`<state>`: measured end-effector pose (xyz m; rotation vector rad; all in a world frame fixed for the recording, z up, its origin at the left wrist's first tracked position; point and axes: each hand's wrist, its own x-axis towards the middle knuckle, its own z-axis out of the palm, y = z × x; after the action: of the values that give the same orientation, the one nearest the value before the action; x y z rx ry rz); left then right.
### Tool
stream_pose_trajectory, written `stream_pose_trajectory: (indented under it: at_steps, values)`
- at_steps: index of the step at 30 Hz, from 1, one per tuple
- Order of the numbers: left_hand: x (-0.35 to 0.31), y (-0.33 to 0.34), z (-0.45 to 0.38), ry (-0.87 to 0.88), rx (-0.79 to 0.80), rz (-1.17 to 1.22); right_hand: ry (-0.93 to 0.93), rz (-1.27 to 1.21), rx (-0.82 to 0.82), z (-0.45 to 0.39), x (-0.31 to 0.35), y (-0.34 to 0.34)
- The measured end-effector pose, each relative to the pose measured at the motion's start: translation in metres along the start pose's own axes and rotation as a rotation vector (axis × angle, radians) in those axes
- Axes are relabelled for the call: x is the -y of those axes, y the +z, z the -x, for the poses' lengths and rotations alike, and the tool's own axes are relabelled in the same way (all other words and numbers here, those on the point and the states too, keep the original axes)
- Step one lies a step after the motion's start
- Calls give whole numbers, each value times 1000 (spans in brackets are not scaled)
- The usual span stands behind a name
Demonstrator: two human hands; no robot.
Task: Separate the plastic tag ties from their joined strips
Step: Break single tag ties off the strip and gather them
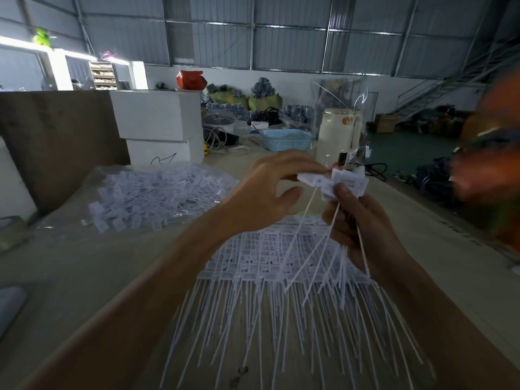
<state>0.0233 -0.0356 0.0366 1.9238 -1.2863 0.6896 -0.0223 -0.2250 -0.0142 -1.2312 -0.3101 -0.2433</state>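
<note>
A brown board (56,142) and stacked white boxes (160,128) bound the table (84,263) on the far left. In front of them an open clear bag (157,195) holds loose white tag ties. Joined strips (267,257) lie near centre, tails fanning toward the near edge. Above them, the left hand (261,192) pinches the tag end of a small bunch of ties (334,178); the right hand (363,226) grips its tags and stems.

White tag ties (284,266), pale blue basket (285,139), red bag (190,79).
</note>
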Motion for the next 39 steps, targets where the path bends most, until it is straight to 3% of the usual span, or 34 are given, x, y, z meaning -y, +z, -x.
stream_pose_trajectory:
  at_steps: [4,8,19,23,28,34,37,39]
  values:
    - [5,0,3,100,-54,-190,-11,14,-12,0,-2,2]
    - [9,-1,3,123,-16,-195,-81,159,-12,0,1,2]
    - [21,14,10,-258,64,186,-227,371,-51,2,-6,-2]
    - [20,16,11,-283,67,340,-259,387,-100,2,-4,0]
    - [22,21,14,-373,36,546,-431,679,-49,7,1,5]
    - [32,24,15,-374,48,722,-467,691,-66,5,1,1]
    - [35,24,15,-455,-11,990,-571,959,-93,0,-3,-9]
    - [40,15,11,-479,-93,1090,-571,976,-172,-4,-1,-19]
